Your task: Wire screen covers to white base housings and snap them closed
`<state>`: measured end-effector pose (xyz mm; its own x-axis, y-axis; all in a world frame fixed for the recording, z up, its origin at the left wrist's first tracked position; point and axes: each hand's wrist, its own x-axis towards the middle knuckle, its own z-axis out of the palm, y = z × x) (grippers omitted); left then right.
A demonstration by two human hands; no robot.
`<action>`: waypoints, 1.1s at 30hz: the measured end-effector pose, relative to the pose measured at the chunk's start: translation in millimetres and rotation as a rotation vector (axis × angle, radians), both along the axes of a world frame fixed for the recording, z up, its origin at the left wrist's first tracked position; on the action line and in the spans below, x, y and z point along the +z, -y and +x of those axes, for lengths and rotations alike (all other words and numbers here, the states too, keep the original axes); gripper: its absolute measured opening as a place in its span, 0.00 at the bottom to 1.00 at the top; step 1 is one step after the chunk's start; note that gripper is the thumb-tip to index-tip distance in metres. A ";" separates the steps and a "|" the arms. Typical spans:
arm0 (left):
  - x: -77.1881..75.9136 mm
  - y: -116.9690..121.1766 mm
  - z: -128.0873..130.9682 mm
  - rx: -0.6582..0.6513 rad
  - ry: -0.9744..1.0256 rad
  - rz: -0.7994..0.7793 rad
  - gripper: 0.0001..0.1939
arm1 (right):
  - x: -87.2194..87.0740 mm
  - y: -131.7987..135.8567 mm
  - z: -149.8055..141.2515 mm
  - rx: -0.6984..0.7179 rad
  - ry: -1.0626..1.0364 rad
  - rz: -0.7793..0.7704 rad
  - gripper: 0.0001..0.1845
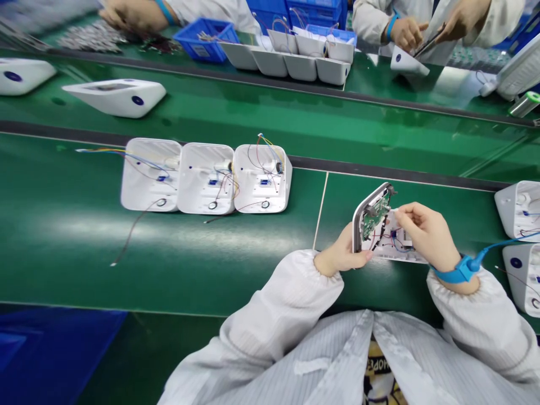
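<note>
My left hand grips the lower edge of a white cover panel that stands tilted, with a green circuit board on its inner face. Behind and right of the panel lies an open white housing with thin wires inside. Over that housing, my right hand has thumb and index finger pinched together near the board's right edge; what sits between the fingertips is too small to make out. A blue wrist strap with a cord circles my right wrist.
Three open white housings with loose wires stand in a row to the left. More housings sit at the right edge. Beyond a dark rail, white units rest on a green belt. Two co-workers' hands work across it.
</note>
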<state>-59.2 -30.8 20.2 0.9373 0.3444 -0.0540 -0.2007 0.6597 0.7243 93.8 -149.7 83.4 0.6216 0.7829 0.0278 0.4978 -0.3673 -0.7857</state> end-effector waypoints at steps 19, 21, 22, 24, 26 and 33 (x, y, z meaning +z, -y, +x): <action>-1.6 5.1 3.3 0.057 0.029 0.088 0.31 | -7.9 -6.1 -22.4 0.165 0.105 0.004 0.11; -2.4 5.8 3.6 0.066 0.019 0.082 0.30 | -12.5 -7.9 -27.3 0.130 0.059 0.013 0.11; -2.5 5.9 3.8 0.064 0.016 0.078 0.31 | -14.4 -8.4 -28.5 0.120 0.031 0.019 0.12; -2.4 5.8 4.2 0.050 0.017 0.072 0.31 | -17.5 -8.8 -29.0 0.112 -0.029 0.040 0.13; -2.7 5.3 4.5 0.033 0.020 0.067 0.30 | -19.5 -8.5 -28.1 0.108 -0.074 0.063 0.13; -5.6 4.0 4.1 0.017 0.014 0.078 0.31 | -21.8 -8.1 -27.4 0.093 -0.059 0.096 0.11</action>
<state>-55.1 -34.8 14.6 0.9317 0.3631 -0.0128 -0.2223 0.5976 0.7704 66.4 -141.7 61.6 0.5495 0.8325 0.0708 0.4783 -0.2440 -0.8436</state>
